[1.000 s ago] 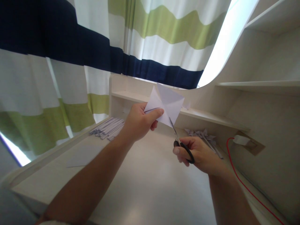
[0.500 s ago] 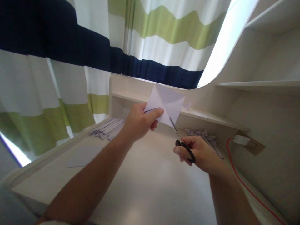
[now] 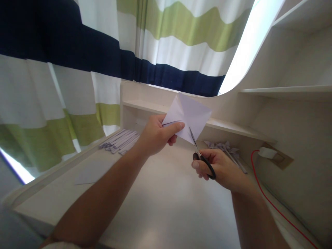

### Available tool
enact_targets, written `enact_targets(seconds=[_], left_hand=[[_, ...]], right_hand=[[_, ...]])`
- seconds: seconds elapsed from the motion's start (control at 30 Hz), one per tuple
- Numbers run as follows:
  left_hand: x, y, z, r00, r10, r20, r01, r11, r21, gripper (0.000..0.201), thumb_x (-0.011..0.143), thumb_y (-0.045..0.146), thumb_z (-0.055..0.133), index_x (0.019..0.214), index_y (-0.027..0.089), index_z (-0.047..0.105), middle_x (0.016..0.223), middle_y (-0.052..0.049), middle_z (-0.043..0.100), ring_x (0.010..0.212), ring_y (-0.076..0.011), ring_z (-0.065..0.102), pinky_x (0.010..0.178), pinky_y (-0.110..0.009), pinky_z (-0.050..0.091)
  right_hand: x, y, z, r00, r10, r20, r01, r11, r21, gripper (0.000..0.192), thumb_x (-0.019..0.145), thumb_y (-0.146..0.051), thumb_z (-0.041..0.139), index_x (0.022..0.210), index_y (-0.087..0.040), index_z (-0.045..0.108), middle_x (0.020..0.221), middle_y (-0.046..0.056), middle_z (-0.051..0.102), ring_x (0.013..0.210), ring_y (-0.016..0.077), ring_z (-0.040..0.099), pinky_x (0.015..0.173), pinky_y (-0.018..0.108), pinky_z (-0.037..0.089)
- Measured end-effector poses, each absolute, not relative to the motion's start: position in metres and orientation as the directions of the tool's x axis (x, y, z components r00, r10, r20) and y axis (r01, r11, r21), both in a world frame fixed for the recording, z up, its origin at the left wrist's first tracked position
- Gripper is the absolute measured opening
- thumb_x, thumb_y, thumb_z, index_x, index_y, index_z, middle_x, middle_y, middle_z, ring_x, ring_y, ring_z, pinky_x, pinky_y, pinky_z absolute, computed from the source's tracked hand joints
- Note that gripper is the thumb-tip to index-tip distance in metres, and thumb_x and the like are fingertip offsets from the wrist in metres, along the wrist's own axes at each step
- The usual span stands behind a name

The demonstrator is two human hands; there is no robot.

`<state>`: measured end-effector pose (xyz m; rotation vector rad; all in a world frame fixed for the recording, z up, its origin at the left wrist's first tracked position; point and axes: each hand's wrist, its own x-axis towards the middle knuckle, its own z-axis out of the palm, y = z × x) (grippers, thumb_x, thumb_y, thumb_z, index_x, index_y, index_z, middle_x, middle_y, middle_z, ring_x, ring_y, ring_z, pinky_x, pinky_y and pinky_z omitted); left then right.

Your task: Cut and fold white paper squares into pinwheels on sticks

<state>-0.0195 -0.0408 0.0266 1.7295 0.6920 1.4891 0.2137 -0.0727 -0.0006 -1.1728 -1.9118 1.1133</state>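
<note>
Partly hidden, scissors [image 3: 201, 155] sit clenched in right hand [image 3: 220, 167]; left hand [image 3: 155, 136] pinches paper [image 3: 192, 116].

Daylight is entering from the far side through the striped curtain [image 3: 155, 45], and the uncovered window strip [image 3: 246, 45] at far right is blowing out to pure white with no detail. The pale desk [image 3: 166, 207] is reflecting soft, even light and is carrying only faint shadows. Wide-angle distortion is bending the shelf [image 3: 285, 90] and the curtain edges toward the frame borders, and overall sharpness is staying moderate, with slight softness at the near left corner.
</note>
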Motion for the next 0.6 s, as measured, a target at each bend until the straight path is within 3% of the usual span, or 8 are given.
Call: enact_targets(seconds=[0.6], left_hand=[[-0.018, -0.029, 0.020, 0.164, 0.793, 0.587, -0.105, -0.578, 0.809, 0.036, 0.087, 0.034, 0.075, 0.058, 0.017, 0.061, 0.048, 0.001, 0.059, 0.046, -0.0096, 0.052, 0.046, -0.022, 0.039]], right_hand=[[0.212, -0.074, 0.004, -0.347, 0.933, 0.097, 0.438, 0.252, -0.863, 0.045, 0.079, -0.053, 0.084, 0.063, -0.017, 0.062, 0.055, -0.001, 0.059, 0.045, 0.0073, 0.044, 0.044, 0.022, 0.030]])
